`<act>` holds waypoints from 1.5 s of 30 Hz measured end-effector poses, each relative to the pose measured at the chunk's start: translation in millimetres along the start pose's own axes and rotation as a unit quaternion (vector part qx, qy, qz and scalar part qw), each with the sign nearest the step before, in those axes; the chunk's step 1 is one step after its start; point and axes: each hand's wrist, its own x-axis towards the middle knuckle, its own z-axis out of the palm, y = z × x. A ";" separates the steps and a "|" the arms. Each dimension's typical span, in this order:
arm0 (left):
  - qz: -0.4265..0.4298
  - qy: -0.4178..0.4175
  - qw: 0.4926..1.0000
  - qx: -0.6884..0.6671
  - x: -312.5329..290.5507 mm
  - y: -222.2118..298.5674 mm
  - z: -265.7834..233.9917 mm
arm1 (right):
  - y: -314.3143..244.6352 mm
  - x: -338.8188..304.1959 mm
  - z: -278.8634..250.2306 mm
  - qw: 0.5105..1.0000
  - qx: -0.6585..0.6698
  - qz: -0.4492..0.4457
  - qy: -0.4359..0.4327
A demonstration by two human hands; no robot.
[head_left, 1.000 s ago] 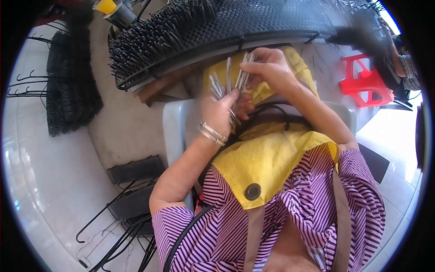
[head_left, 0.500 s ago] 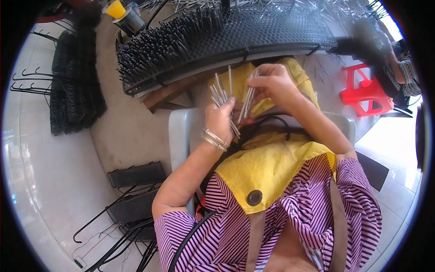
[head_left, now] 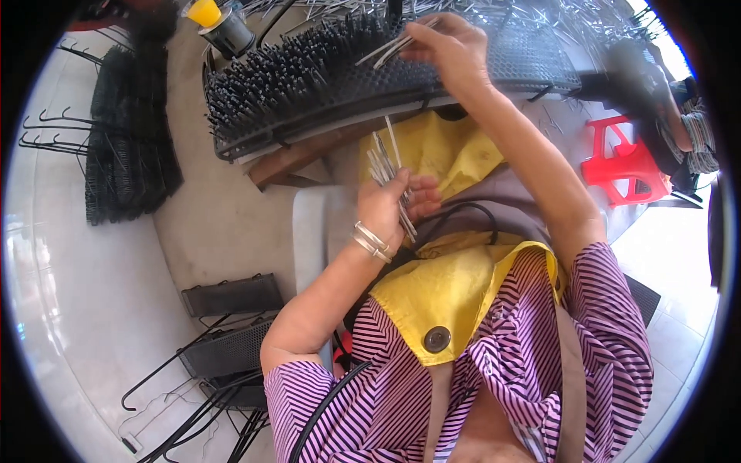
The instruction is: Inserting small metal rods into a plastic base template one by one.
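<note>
My left hand [head_left: 384, 207] is closed around a bundle of thin grey metal rods [head_left: 381, 166] above my lap. Their upper ends fan out past the thumb, and the lower ends stick out below the palm. Farther forward, my right hand [head_left: 457, 52] pinches a few similar rods [head_left: 386, 49] that point to the left. It is over a long black perforated rack [head_left: 529, 54]. Dark rods [head_left: 270, 85] stand densely upright in the left part of that rack. Whether the rods in my right hand touch the rack cannot be told.
Loose rods [head_left: 532, 14] lie scattered behind the rack. A can [head_left: 229, 37] with a yellow cup [head_left: 204, 12] stands at far left. Filled racks [head_left: 127, 139] are by the left wall. A red stool [head_left: 629, 166] and another person's arm [head_left: 673, 127] are at right.
My right hand has moved forward and up from beside my left hand to over the rack, carrying a few rods. My left hand keeps its bundle and has hardly moved; its fingers show more.
</note>
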 end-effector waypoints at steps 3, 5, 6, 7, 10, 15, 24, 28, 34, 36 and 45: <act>-0.002 -0.003 1.000 0.000 -1.2 2.5 -0.6 | -1.1 0.3 8.6 0.996 -0.015 -0.078 -0.039; 0.000 -0.005 1.000 -0.004 -0.8 2.0 0.7 | 0.4 7.2 10.9 0.994 -0.031 -0.073 -0.070; 0.003 -0.006 1.000 -0.006 -0.7 1.9 1.4 | -0.2 8.1 11.6 0.994 -0.032 -0.074 -0.071; 0.004 -0.005 1.000 -0.008 -0.5 2.2 1.0 | -0.3 8.6 13.5 0.983 -0.096 -0.124 -0.090; -0.004 -0.004 1.000 -0.013 0.2 3.1 -0.1 | -5.0 8.6 20.3 0.949 -0.210 -0.205 -0.114; -0.006 -0.006 1.000 -0.011 -1.0 4.4 1.0 | -12.1 15.2 29.9 0.890 -0.322 -0.289 -0.144; -0.013 0.000 1.000 -0.022 -2.3 7.5 6.9 | -12.4 24.1 39.5 0.894 -0.332 -0.244 -0.177; -0.013 0.002 1.000 -0.021 -2.8 8.8 7.5 | -22.4 25.9 37.7 0.896 -0.265 -0.218 -0.282; -0.009 -0.002 1.000 -0.013 -1.6 7.4 6.6 | -18.7 38.6 36.2 0.904 -0.274 -0.095 -0.314; -0.013 -0.008 1.000 -0.017 -1.3 7.0 5.5 | -17.5 41.0 36.7 0.903 -0.278 -0.105 -0.310; -0.013 -0.004 1.000 -0.013 -2.6 8.9 6.5 | -16.5 52.4 40.2 0.891 -0.249 -0.078 -0.372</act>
